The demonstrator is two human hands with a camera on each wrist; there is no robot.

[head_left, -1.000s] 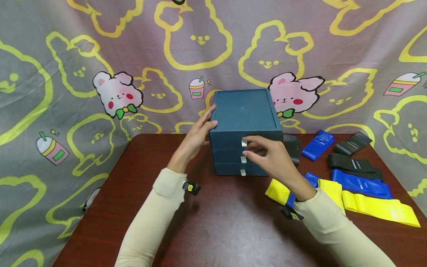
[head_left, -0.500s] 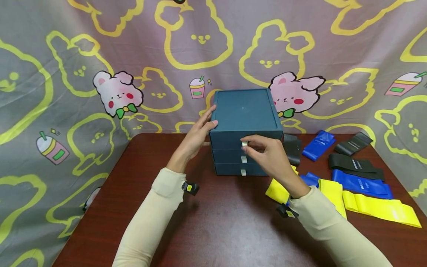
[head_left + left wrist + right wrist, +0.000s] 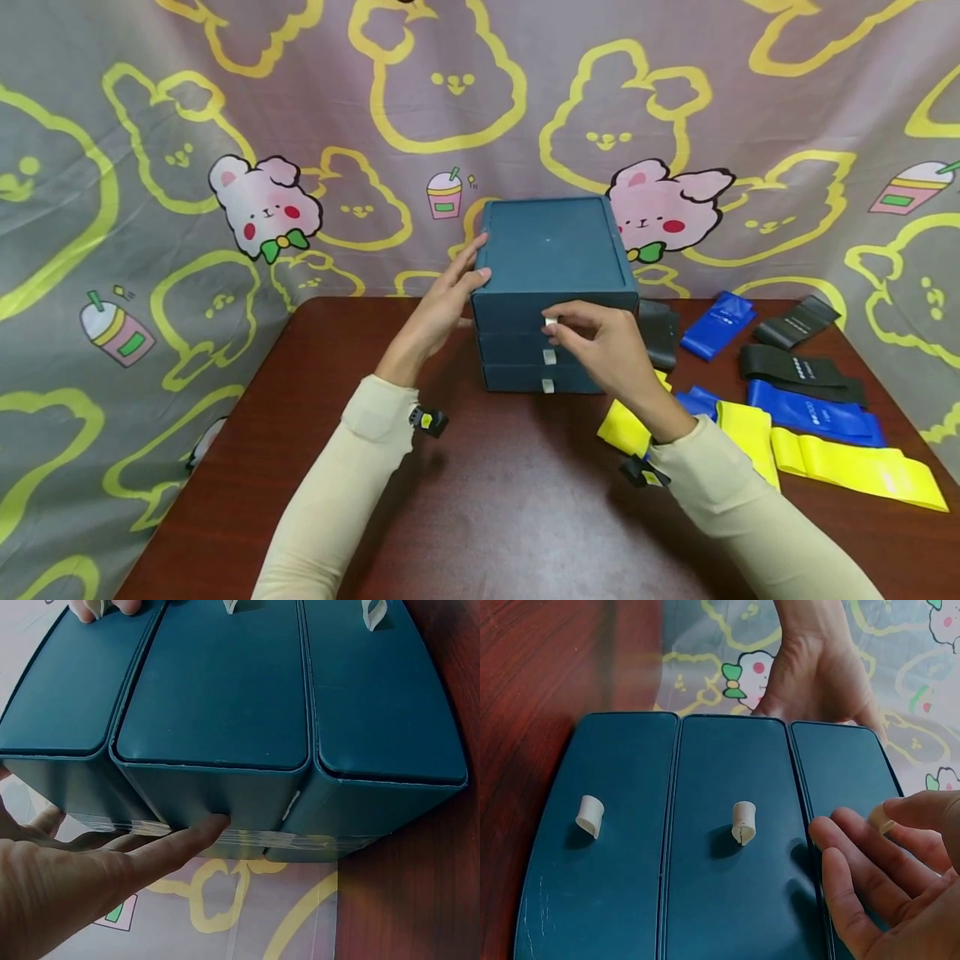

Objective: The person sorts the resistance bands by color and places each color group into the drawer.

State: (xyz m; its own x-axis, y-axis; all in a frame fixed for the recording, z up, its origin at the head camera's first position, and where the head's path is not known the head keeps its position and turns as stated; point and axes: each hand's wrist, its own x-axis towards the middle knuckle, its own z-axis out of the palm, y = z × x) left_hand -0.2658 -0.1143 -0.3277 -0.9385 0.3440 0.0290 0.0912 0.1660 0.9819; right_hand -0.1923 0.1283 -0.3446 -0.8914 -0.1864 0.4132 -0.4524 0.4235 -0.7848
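A dark teal three-drawer box (image 3: pixel 553 250) stands at the back of the table, all its drawers closed. My left hand (image 3: pixel 438 315) rests against the box's left side, fingers extended and the thumb by the upper front corner. In the left wrist view, one straight finger (image 3: pixel 176 847) touches the side wall. My right hand (image 3: pixel 607 342) pinches the small white pull tab (image 3: pixel 880 819) of the top drawer between thumb and index finger. The middle tab (image 3: pixel 549 357) and the bottom tab (image 3: pixel 547 386) hang free below.
Right of the box lie several flat bands: yellow (image 3: pixel 855 468), blue (image 3: pixel 717 325) and black (image 3: pixel 797 322) ones. Some lie under or beside the right forearm. A patterned curtain (image 3: pixel 450 92) hangs close behind the box. The brown tabletop (image 3: pixel 495 500) extends in front.
My right thumb and index finger have come together on the top drawer's tab. My left hand stays against the box, and the box has not visibly moved.
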